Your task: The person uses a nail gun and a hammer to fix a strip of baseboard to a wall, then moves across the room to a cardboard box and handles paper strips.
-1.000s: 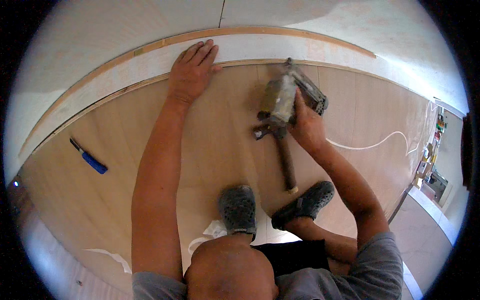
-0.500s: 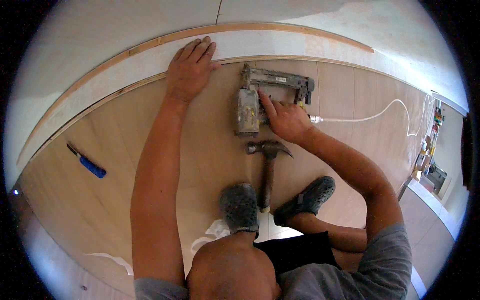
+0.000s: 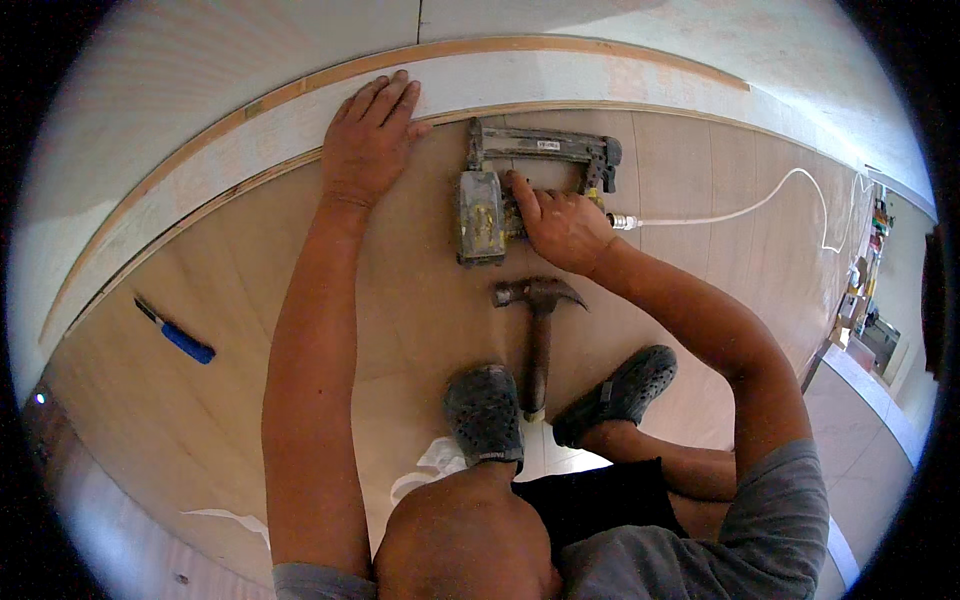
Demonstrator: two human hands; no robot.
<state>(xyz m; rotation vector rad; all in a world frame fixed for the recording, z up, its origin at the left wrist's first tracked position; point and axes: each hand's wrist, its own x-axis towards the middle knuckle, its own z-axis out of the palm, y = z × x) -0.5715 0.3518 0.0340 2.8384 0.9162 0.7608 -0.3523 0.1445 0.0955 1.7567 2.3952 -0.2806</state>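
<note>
My right hand [image 3: 570,230] is wrapped round the handle of a worn grey nail gun [image 3: 484,222], its index finger stretched along the body by the trigger area. The tool's nose points toward a white board [image 3: 560,82] with thin wood edges along the wall; a small gap seems to separate them. My left hand [image 3: 372,140] presses flat on that board, fingers spread and holding nothing. A claw hammer [image 3: 538,340] lies on the floor just below the nail gun, near my shoes.
A white air hose [image 3: 720,217] runs from the nail gun to the right. On the wood-look floor [image 3: 420,300], a blue-handled knife or saw [image 3: 186,342] lies at the left. White scraps [image 3: 440,458] are beside my dark clog [image 3: 484,412]. Assorted items [image 3: 855,300] stand far right.
The nail gun has shifted slightly left and toward the board with my right hand on it. My left hand stays on the board. The whole view has moved a little.
</note>
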